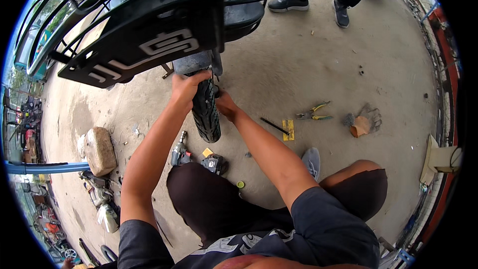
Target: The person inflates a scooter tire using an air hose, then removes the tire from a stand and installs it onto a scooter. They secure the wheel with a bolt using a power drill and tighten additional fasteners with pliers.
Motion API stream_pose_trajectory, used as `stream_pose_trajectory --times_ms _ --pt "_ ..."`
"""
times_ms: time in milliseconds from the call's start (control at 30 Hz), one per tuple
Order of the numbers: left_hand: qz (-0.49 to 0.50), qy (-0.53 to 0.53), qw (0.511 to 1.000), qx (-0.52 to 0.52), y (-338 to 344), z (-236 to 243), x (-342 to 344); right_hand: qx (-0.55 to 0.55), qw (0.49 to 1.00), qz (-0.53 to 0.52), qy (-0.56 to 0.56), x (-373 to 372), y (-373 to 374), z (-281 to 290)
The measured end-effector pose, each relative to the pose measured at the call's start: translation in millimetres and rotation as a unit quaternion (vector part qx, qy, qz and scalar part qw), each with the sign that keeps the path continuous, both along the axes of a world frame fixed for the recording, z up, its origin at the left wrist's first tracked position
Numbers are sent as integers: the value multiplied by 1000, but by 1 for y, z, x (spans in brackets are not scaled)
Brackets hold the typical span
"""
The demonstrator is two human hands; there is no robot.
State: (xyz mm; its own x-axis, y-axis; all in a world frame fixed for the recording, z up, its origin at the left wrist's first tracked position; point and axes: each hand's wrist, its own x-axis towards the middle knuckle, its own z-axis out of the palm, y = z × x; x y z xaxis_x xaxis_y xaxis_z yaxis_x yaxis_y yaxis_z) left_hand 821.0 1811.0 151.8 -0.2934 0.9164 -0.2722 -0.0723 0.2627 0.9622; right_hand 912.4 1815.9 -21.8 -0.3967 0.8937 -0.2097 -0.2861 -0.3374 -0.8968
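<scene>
A black treaded tyre (205,114) stands upright in front of me under a grey mudguard (193,63). My left hand (188,89) grips the tyre's left side near the top, its thumb laid across the tread. On the other side, my right hand (226,104) is closed low beside the wheel. Its fingertips are partly hidden by the tyre, and what they hold is unclear. Above the wheel juts a dark panel (144,35) with pale raised shapes, part of the two-wheeler, with black rack bars beside it.
An impact wrench (179,150) lies by my knee. Right of the wheel are a black rod (274,125), yellow-handled pliers (314,112) and a work glove (367,120). A stone block (101,151) sits at left. Another person's shoes (289,3) stand at the far side.
</scene>
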Motion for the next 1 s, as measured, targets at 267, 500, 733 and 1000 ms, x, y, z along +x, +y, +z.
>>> stream_pose_trajectory --times_ms 267,500,733,1000 --pt "40 39 998 11 3 3 6 -24 999 24 21 5 5 7" --pt "112 39 992 -38 8 6 11 -9 999 -17 46 -6 7 -13" --pt "69 7 997 -25 3 8 3 -32 999 -31 -6 -12 7 -12" --pt "-5 80 997 14 -24 1 -12 -28 1000 -8 -10 -7 9 6"
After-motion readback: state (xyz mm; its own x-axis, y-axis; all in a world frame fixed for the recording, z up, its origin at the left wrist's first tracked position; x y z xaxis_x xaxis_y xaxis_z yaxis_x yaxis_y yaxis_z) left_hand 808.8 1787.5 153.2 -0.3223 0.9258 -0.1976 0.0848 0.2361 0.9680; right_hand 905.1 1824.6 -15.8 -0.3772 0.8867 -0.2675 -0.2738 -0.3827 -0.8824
